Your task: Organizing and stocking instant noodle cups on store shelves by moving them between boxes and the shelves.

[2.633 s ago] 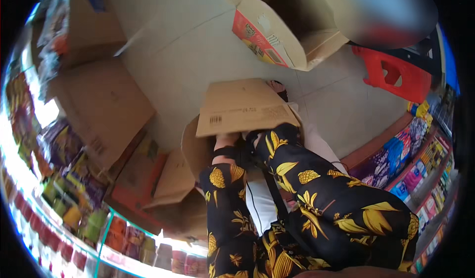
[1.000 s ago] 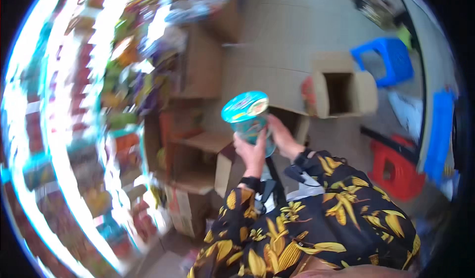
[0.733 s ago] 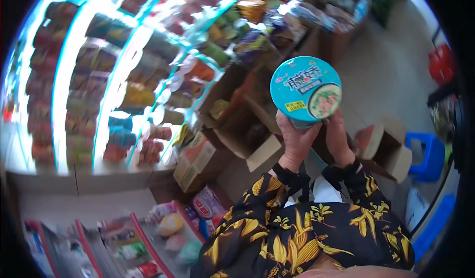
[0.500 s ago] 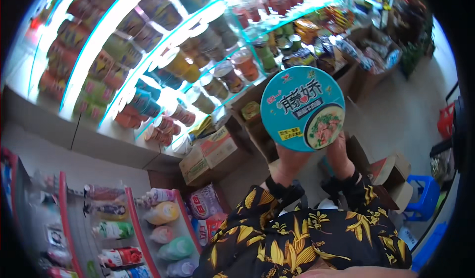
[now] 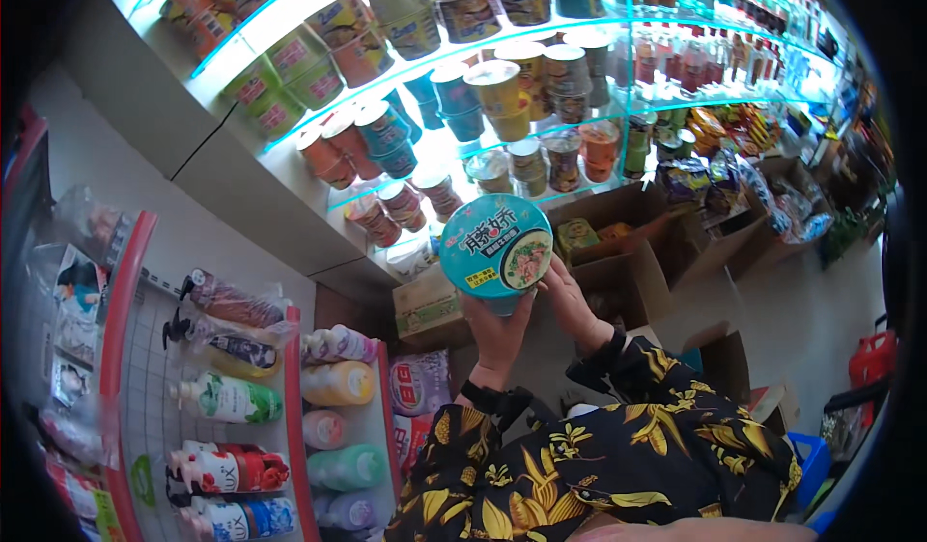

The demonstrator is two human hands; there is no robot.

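One round turquoise tub (image 5: 497,248), lid toward us, picture of food on the lid: held up before us, clasped between our left hand (image 5: 497,334) and our right hand (image 5: 570,305), both touching it below the rim. Beyond the grip: lit shelves (image 5: 253,35), stacked with cups (image 5: 497,88) in yellow, teal, orange and green. Just behind the tub, partly hidden by it: one closed carton (image 5: 425,310). Right of the grip: open cardboard boxes (image 5: 632,286), standing between our hands and the snack bags (image 5: 719,194) farther off. Left of the grip: one red-edged rack (image 5: 299,436) of bottles (image 5: 237,397); beside it, near our left sleeve, one purple packet (image 5: 420,383). Well apart, far right: one red container (image 5: 872,357); lower right, partly hidden by our right sleeve, one blue object (image 5: 806,465).
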